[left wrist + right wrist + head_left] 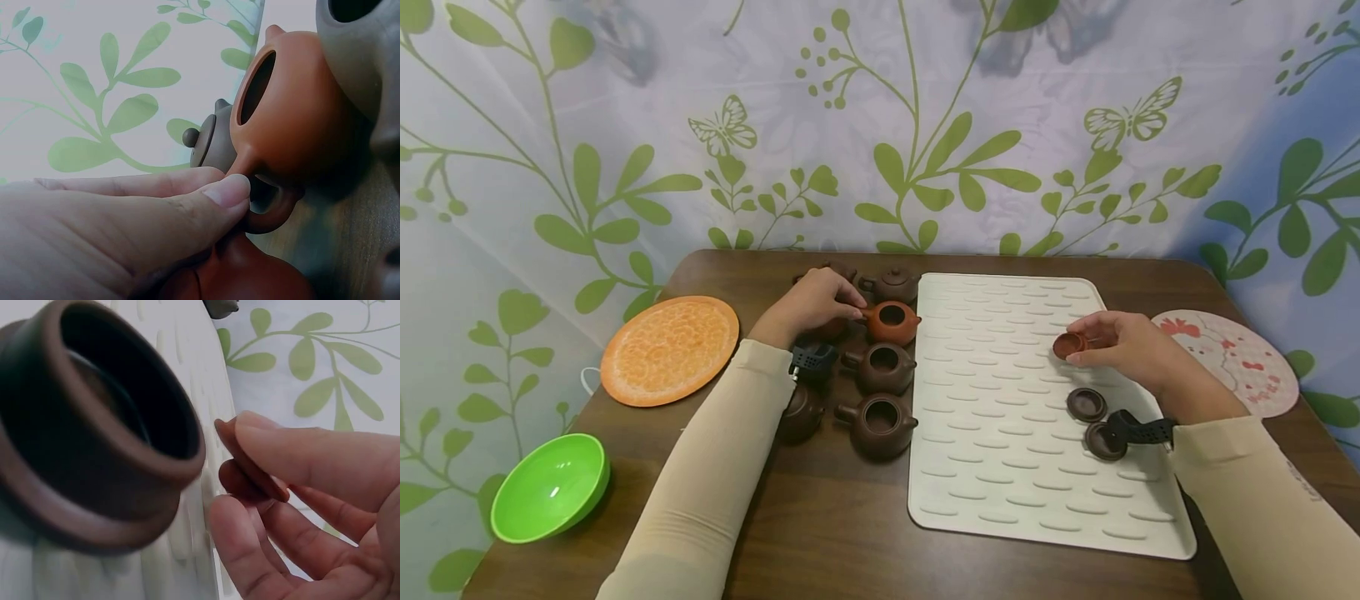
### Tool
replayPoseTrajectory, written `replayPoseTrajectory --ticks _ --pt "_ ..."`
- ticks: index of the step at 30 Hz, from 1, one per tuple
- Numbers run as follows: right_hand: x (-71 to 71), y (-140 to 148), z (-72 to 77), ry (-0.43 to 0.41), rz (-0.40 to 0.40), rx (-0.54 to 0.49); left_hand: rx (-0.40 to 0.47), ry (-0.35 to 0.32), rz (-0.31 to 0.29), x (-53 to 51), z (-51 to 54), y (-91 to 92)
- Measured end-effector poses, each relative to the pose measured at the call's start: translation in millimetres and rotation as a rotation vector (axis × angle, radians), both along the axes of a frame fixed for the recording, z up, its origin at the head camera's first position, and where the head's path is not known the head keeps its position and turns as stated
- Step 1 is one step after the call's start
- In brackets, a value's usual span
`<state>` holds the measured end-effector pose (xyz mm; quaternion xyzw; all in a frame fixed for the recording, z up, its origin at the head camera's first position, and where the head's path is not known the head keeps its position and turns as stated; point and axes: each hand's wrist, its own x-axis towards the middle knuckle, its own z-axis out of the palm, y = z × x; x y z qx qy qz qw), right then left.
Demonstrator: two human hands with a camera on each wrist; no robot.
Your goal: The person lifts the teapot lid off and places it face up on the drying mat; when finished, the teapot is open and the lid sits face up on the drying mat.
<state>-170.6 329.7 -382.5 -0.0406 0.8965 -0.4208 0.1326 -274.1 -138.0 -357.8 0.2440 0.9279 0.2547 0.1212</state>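
Left fingers (pixel 212 203) pinch a teapot handle (pixel 281 212), right fingers (pixel 300 453) a lid (pixel 1067 347).

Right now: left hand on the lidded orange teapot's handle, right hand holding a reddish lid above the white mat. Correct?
One slip: the orange teapot is lidless; the left wrist view shows its open mouth. The rest stands.

Leaf-and-butterfly patterned curtain (pixel 850 125), brown wooden table (pixel 850 517), soft light

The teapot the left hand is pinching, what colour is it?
The teapot is orange-brown, best seen in the left wrist view.
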Motion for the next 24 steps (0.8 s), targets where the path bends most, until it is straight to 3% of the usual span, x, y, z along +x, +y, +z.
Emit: replayPoseTrajectory --ticks 18,24 --pt "1.5 7.4 -2.8 -0.017 -0.009 0.092 0.012 -0.001 0.001 -1.8 -4.2 -1.5" --pt "6.6 7.6 -0.7 -0.051 -0.029 0.041 0.015 -0.004 0.004 -0.7 -3.7 -1.3"
